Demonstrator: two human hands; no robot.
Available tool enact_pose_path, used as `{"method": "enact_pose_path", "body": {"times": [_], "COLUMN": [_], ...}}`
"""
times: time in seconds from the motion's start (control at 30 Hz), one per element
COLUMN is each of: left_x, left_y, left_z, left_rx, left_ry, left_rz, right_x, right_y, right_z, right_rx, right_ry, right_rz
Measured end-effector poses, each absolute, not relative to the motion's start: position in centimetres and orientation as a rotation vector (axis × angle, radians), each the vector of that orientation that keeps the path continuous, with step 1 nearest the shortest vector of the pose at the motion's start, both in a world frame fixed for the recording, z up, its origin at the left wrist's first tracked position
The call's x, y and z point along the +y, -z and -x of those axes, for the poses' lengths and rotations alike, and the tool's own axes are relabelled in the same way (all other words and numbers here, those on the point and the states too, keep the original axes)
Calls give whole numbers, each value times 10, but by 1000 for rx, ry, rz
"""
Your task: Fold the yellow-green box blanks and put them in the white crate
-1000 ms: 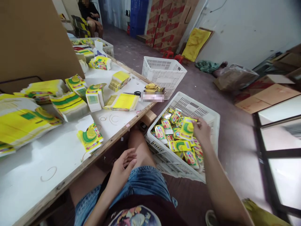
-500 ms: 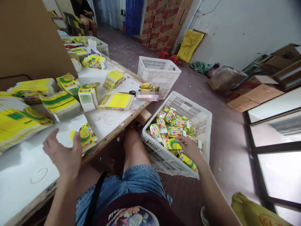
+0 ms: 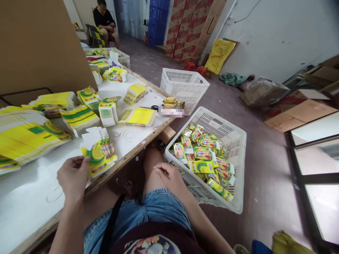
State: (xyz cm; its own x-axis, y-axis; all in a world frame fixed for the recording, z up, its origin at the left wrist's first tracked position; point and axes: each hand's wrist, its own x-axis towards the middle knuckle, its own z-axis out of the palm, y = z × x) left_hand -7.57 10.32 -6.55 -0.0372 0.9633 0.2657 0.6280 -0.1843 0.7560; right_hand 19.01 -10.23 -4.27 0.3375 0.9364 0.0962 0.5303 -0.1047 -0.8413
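Observation:
My left hand [image 3: 73,175] pinches the near edge of a small stack of flat yellow-green cartons [image 3: 100,155] lying at the front edge of the white table [image 3: 31,197]. My right hand [image 3: 171,178] hovers over my knee with fingers loosely spread, holding nothing, just left of a white plastic crate [image 3: 239,165]. The crate stands on the floor and holds several folded yellow-green boxes [image 3: 203,155].
Stacks of flat yellow cartons [image 3: 29,132] cover the table's left and far side, with scissors [image 3: 152,108] and bananas [image 3: 172,101] near its right edge. A second white crate [image 3: 185,84] stands behind. A person [image 3: 104,23] sits far back. Cardboard boxes [image 3: 299,109] lie at right.
My right hand dropped a box in the crate and drew back to above my knee. My left hand rose from my lap to the table and took hold of the carton stack.

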Motion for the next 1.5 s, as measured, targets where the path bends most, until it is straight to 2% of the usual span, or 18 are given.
{"method": "enact_pose_path", "body": {"times": [0.1, 0.2, 0.33, 0.43, 0.7, 0.93, 1.2, 1.37, 1.5], "left_x": [89, 54, -4, -28, -36, -50, -47, -48, -47], "left_y": [48, 23, 2, 4, 18, 29, 22, 15, 15], "left_z": [67, 44, 7, -8, -12, -20, -26, -25, -22], "left_rx": [1796, 1713, 1110, 1029, 852, 615, 588, 621, 652], "left_ry": [-1166, -1269, -976, -938, -753, -407, -515, -442, -446], "left_rz": [-1692, -1615, -1673, -1551, -1109, -582, -610, -466, -451], "right_x": [-92, -86, -84, -87, -96, -103, -121, -124, -121], "right_y": [35, 18, -2, -4, 16, 19, 23, 20, 19], "right_z": [-179, -162, -141, -134, -140, -143, -150, -150, -147], "right_rx": [-1288, -1320, -1553, -1519, -1142, -1016, -1154, -1427, -1387], "right_ry": [-574, -427, -325, -404, -665, -786, -393, -429, -415], "right_rz": [1738, 1641, 1484, 1472, 1462, 1349, 1544, 1601, 1566]}}
